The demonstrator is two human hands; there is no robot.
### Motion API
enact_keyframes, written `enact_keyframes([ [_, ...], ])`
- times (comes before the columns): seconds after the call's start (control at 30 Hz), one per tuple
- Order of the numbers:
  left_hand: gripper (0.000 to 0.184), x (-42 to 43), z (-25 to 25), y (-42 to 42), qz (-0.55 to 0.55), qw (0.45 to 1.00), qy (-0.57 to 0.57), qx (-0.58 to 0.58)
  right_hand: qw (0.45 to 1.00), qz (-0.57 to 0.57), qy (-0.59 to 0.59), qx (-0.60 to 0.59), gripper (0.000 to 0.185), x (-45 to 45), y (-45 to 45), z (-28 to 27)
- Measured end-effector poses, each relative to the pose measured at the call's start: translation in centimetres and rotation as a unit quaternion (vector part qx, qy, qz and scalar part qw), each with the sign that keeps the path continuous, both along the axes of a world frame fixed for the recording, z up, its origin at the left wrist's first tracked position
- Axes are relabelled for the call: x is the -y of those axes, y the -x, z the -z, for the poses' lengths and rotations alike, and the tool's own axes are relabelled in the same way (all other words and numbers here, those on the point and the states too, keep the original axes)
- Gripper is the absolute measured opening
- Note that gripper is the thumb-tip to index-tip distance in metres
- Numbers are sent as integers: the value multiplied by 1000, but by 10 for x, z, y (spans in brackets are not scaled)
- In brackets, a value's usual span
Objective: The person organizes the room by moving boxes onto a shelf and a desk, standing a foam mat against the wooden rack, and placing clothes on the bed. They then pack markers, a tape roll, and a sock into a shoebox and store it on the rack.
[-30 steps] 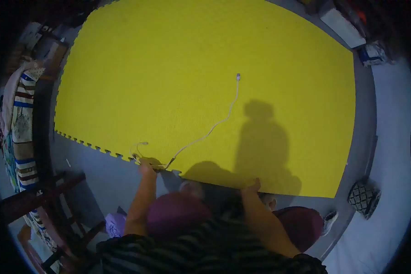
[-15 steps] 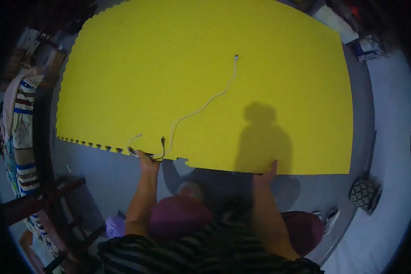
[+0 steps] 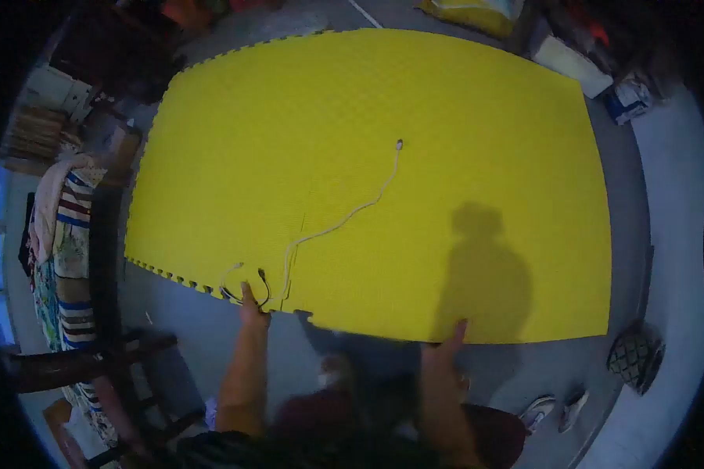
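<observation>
Yellow mat [image 3: 383, 266] is lying on the floor [image 3: 192, 324], its long axis running left to right, roughly parallel to the person's front. Key relation: the mat is extending forward from both hands, which are gripping its near edge. Left hand [image 3: 253, 307] is holding left of that edge's middle, by the toothed stretch; right hand [image 3: 447, 341] is holding farther right, on the smooth stretch. Thumbs are pressing on top; the remaining fingers are passing underneath, hidden.

White cable [image 3: 357, 209] is resting on the mat, running from beside the left hand diagonally toward the far right; its plug [image 3: 400, 144] is pointing away. Left hand is the nearer one. A dark connector [image 3: 262, 274] is lying just beyond the left fingers; cannot tell whether they are also pinching cable.

Containers: pale box [image 3: 573, 67] is standing off the far right corner, contents not resolving. Checked bag-like item [image 3: 633, 359] is sitting near the near right corner, contents unseen.
</observation>
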State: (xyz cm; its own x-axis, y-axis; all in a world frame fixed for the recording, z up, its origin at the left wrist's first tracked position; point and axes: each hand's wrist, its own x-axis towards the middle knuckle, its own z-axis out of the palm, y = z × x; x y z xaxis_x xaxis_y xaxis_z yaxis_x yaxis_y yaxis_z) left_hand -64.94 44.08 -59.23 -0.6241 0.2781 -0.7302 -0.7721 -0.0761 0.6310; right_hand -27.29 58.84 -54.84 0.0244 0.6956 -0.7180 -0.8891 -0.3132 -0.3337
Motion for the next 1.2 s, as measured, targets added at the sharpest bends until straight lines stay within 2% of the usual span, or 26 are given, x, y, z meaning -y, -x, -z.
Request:
enact_keyframes([
  [0.07, 47, -9, -17, 2, -11, 1000, 8, 14, 1000, -2, -5, 21, 47, -4, 3, -18],
  [0.2, 45, -39, -87, -15, -12, 1000, 22, 14, 996, -31, -29, 80, 51, -20, -12, -60],
  [0.27, 45, -34, -89, -10, -22, 999, 16, 18, 983, -83, -47, 154, 50, -23, -25, -85],
  [0.3, 46, -35, -98, -10, -28, 999, 14, 18, 983, -89, -14, 161, 50, -34, -29, -111],
  [0.43, 42, -63, -193, -43, -40, 999, -3, -20, 980, -65, 143, 120, 47, -74, -40, -229],
  [0.5, 40, -50, -246, -30, -11, 999, -15, -42, 982, -48, 114, 140, 45, -56, -38, -272],
  [0.57, 35, -61, -308, -27, -39, 998, 25, -51, 991, -106, 67, 52, 44, -44, -71, -263],
  [0.63, 33, -55, -353, -16, -48, 996, 47, -60, 988, -140, 47, 33, 41, -50, -73, -315],
  [0.67, 32, -63, -383, -19, -49, 991, -15, -124, 987, -143, 51, 55, 40, -58, -70, -360],
  [0.77, 27, -89, -488, 3, 19, 992, 37, -122, 964, -142, -49, 218, 33, -83, -40, -485],
  [0.83, 28, -111, -549, 17, 48, 990, -3, -131, 944, -154, -62, 284, 28, -103, -17, -550],
  [0.87, 28, -124, -573, 24, 62, 988, -22, -139, 943, -175, -22, 281, 26, -118, -13, -580],
  [0.93, 30, -149, -603, 43, 143, 977, 31, -156, 948, -182, -26, 261, 24, -140, -3, -607],
  [0.97, 31, -161, -614, 50, 183, 968, 54, -165, 952, -164, -76, 246, 24, -148, 2, -615],
  [1.0, 31, -176, -622, 55, 166, 970, 3, -180, 954, -146, -124, 232, 24, -160, 7, -621],
  [1.03, 31, -191, -629, 59, 151, 969, -51, -192, 943, -156, -155, 250, 25, -173, 13, -632],
  [1.1, 30, -228, -654, 77, 173, 968, -13, -180, 918, -180, -209, 283, 28, -200, 23, -659],
  [1.2, 27, -282, -686, 92, 225, 943, -44, -240, 859, -261, -249, 364, 29, -266, 18, -675],
])
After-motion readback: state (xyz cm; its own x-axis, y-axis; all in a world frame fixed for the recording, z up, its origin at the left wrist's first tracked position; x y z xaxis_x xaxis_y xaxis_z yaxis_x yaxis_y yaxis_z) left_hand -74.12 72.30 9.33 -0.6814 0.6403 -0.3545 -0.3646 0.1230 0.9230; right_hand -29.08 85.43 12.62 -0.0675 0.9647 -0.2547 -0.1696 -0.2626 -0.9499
